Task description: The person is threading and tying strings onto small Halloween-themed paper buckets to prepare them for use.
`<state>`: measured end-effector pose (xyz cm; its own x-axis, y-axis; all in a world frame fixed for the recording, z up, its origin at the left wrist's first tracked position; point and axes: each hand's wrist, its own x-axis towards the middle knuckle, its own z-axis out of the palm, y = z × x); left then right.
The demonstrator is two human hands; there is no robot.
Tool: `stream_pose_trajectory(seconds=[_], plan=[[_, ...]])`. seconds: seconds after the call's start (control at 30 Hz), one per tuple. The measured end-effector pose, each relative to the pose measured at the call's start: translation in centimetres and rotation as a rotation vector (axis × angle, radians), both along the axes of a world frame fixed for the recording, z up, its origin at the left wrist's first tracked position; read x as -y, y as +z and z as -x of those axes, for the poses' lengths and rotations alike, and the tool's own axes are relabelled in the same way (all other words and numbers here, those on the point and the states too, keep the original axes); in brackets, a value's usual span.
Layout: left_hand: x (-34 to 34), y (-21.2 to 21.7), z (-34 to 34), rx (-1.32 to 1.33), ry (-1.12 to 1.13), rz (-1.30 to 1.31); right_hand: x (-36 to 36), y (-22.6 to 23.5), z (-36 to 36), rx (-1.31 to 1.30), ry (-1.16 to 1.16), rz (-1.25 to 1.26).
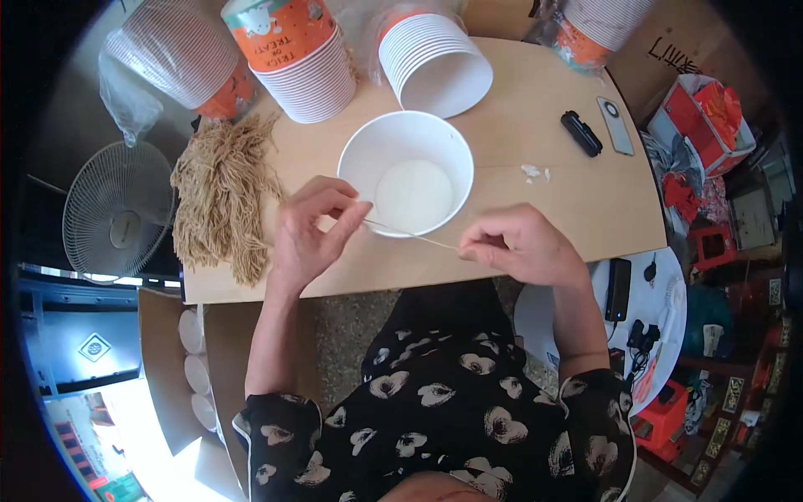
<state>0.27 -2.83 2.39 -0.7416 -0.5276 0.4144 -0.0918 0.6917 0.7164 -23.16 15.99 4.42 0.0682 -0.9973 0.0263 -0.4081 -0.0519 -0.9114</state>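
Head view: grips of left hand [311,227] and right hand [525,244] closed, pinching tan strand [431,242]. Strand spans between grips, long axis left to right; visually overlaps near rim of white bucket [411,191] on desk [577,213], bucket nearer left grip. Twine bundle [224,197] left of left grip.
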Motion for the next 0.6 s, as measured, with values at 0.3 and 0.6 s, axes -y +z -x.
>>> stream_pose_trajectory(seconds=[0.3, 0.6], plan=[[6.8, 0.1, 3.8, 0.132, 0.076, 0.157, -4.7, 1.9, 0.1, 0.024, -0.067, 0.141], [11.9, 2.1, 8.1, 0.127, -0.100, 0.475, -4.6, -0.8, -1.8, 0.112, 0.045, 0.139]])
